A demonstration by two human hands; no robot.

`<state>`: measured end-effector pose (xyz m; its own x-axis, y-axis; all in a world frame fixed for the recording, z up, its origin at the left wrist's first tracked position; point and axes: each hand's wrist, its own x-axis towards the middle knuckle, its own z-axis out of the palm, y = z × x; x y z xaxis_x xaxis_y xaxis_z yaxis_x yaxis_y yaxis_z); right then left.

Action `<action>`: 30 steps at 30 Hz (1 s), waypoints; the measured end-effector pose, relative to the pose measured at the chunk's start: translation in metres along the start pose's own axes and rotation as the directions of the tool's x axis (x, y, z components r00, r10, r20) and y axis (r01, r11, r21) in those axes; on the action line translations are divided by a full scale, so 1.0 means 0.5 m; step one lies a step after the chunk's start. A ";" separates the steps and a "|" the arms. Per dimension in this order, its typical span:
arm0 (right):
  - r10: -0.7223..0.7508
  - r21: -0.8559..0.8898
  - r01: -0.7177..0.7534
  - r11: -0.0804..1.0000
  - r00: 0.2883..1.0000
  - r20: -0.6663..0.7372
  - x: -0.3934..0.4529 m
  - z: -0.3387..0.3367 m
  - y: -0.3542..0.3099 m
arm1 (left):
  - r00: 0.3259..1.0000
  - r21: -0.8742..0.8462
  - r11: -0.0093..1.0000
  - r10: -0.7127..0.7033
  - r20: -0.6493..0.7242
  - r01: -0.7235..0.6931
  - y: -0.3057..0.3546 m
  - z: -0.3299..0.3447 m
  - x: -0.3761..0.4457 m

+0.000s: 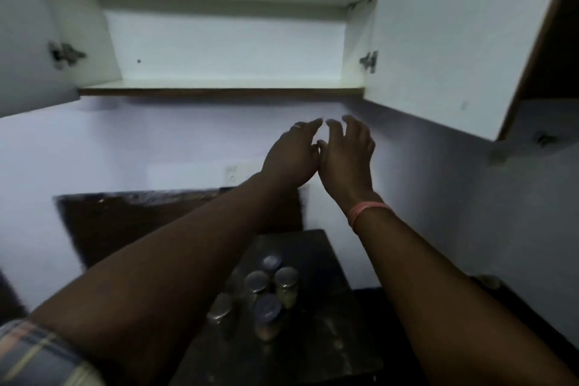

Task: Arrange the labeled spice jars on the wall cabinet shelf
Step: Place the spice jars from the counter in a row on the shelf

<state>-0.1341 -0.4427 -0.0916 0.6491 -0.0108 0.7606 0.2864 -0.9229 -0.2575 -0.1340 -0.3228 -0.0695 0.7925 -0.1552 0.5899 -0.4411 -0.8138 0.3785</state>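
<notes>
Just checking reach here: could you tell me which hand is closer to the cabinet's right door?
Right. The right hand is raised just below and left of the open right door; the left hand sits beside it, farther left. Both hold nothing.

Both bare forearms extend forward and upward, converging. The left hand and right hand are raised side by side, touching near the thumbs, fingers loosely spread and slightly curled, holding nothing. A ring shows on a left finger; a band circles the right wrist.
</notes>
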 end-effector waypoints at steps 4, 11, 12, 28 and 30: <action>-0.063 0.104 0.050 0.993 0.989 0.132 -0.102 0.121 -0.140 | 0.989 0.058 0.989 -0.139 0.051 0.136 -0.187 -0.032 -0.128; -0.151 0.209 0.079 0.975 0.922 0.355 -0.271 0.293 -0.358 | 0.934 0.124 0.930 -0.354 0.043 0.346 -0.442 -0.092 -0.358; -0.168 0.227 0.085 0.970 0.911 0.376 -0.295 0.314 -0.385 | 0.920 0.131 0.915 -0.389 0.033 0.382 -0.471 -0.097 -0.388; -0.394 0.350 0.182 0.919 0.471 0.789 -0.496 0.671 -0.496 | 0.429 0.112 0.443 -0.894 0.132 0.889 -0.782 0.032 -0.612; -0.429 0.388 0.185 0.903 0.346 0.834 -0.520 0.710 -0.495 | 0.329 0.102 0.350 -0.928 0.176 0.931 -0.809 0.058 -0.628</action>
<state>-0.1237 -0.0748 -0.4370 0.6895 0.7137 -0.1238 0.6519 -0.6859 -0.3233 -0.1922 0.0387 -0.4285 0.7445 0.6050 -0.2824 0.6265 -0.4867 0.6088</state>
